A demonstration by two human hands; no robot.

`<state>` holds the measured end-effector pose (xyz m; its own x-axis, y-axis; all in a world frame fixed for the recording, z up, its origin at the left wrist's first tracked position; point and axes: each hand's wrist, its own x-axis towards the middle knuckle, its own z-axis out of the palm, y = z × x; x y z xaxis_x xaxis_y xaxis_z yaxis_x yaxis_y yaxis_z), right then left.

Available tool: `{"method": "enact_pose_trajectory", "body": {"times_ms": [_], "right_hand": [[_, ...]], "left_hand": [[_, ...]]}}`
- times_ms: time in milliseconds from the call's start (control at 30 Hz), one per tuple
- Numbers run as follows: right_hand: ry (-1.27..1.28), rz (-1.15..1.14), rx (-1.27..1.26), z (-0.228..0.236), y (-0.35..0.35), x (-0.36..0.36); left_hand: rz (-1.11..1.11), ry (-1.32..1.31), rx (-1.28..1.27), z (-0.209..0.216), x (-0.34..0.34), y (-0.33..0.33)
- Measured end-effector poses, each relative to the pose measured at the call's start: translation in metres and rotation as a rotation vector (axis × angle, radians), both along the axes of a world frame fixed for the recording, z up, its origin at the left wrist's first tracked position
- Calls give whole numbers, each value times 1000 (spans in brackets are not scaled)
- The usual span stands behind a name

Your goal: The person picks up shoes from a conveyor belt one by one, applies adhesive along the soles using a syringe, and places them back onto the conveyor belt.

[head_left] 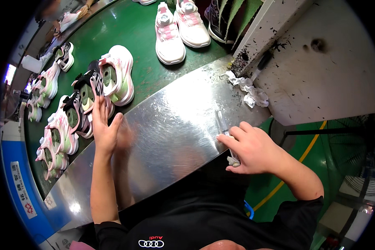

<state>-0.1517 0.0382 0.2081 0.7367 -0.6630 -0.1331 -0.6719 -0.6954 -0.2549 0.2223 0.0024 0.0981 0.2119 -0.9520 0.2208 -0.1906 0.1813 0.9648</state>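
Note:
My left hand [106,132] is upright, fingers stretched and thumb apart, at the edge of a steel ledge [166,133]. Its fingertips overlap a black and pink sneaker [96,77]; whether they touch it I cannot tell. Just beyond stands a white and pink sneaker [124,62] with a green lining. My right hand [256,150] is closed over the front edge of the ledge. In it is a slim, pale, partly see-through stick-like tool [222,121], with crumpled white material [233,161] showing under the fingers.
A green conveyor belt [142,77] carries several sneakers; a white pair [170,43] stands at the far side. Crumpled white tissue [254,96] and a dark-handled brush [262,62] lie by a stained pale panel [321,62]. A black fan [352,137] stands right. Another person's hand [84,10] holds a shoe at far left.

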Motion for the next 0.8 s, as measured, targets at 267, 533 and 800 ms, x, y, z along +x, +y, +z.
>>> {"method": "enact_pose_trajectory", "body": {"times_ms": [267, 533, 800], "right_hand": [[217, 129, 56, 11, -4, 20], [-6, 116, 117, 0, 2, 19], [-266, -30, 284, -18, 8, 0]], "left_hand": [[118, -247, -36, 0, -4, -71], [70, -70, -43, 26, -1, -78], [-79, 120, 301, 42, 37, 53]]}}
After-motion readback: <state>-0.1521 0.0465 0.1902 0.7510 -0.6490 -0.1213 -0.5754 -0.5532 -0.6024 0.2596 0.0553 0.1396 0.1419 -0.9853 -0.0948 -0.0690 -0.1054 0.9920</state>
